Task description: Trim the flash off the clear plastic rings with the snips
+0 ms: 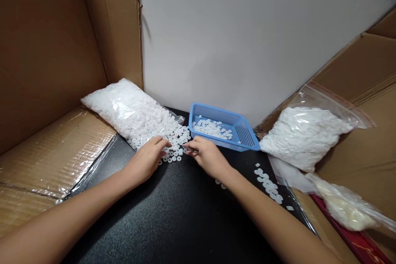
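Small white rings lie in a loose pile that spills from the mouth of a full clear plastic bag. My left hand is at the left side of the pile, its fingers bent and the thumb apart from the index finger, touching or just above the rings. Across the pile, my right hand has thumb and fingertips drawn together; whatever is between them is too small to make out. Just behind the right hand stands a blue plastic basket with white pieces inside.
A row of white discs lies on the black tabletop at the right. Beyond it are a zip bag of white pieces and a smaller bag with cream-coloured contents. Cardboard and a white wall enclose the workspace.
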Available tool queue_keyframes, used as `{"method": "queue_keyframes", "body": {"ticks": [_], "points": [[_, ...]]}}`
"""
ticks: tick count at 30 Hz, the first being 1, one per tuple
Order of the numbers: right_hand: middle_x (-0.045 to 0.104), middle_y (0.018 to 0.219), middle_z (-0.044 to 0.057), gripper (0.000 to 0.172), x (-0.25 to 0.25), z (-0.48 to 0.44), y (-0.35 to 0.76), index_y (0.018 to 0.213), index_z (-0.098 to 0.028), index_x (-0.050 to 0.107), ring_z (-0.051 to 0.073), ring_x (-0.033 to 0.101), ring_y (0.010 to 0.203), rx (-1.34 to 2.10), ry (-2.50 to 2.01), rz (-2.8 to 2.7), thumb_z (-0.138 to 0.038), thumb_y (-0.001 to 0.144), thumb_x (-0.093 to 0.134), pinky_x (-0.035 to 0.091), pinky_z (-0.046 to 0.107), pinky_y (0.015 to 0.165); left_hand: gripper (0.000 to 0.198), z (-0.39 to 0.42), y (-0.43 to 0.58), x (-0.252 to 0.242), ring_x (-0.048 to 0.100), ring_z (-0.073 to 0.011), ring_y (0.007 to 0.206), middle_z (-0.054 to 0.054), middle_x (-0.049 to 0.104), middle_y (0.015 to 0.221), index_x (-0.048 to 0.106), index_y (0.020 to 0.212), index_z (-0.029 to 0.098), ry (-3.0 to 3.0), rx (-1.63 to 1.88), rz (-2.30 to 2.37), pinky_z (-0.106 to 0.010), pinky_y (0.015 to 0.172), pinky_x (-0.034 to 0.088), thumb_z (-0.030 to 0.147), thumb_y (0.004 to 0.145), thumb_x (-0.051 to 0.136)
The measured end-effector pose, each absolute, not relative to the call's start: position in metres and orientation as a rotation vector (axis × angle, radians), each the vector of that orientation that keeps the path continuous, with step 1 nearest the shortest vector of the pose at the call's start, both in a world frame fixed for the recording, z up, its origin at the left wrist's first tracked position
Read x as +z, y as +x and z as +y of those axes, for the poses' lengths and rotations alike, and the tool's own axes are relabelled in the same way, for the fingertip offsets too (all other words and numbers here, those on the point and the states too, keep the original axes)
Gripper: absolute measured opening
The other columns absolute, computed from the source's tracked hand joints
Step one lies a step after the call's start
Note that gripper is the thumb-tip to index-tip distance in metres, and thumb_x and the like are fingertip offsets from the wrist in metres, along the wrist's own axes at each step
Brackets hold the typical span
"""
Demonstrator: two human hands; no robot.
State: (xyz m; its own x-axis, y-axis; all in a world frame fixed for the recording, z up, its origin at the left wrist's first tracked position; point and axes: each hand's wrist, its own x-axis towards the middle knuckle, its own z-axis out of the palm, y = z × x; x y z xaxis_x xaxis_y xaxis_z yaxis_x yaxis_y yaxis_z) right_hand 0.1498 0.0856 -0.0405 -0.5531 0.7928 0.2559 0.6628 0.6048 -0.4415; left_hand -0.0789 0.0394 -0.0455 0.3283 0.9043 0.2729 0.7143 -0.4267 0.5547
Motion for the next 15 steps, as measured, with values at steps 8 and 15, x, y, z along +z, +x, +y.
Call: {"method": "queue_keyframes", "body": {"ticks": [8,15], "points": [[0.064,0.087,0.004,0.009,-0.056,0.090,0.147,0.085,-0.019,0.067,0.019,0.063,0.076,0.503,-1.224,-2.414,-0.011,0.088,0.065,0.044,0.028,0.066,0.011,0.038,-0.075,-0.043,0.061,-0.0283,0.094,-0.006,0.062,0.097,0.066,0.097,0.021,2.387,0.622,1.438,-0.040,0.079,0.049,0.024,0.088,0.071],[0.066,0.091,0.003,0.013,-0.051,0.078,0.146,0.091,-0.021,0.064,0.018,0.063,0.080,0.600,-1.084,-2.372,-0.009,0.088,0.062,0.047,0.029,0.071,0.004,0.037,-0.062,-0.050,0.057,-0.0304,0.095,-0.007,0.061,0.096,0.069,0.094,0.020,2.426,0.588,1.488,-0.045,0.083,0.044,0.020,0.091,0.066]]}}
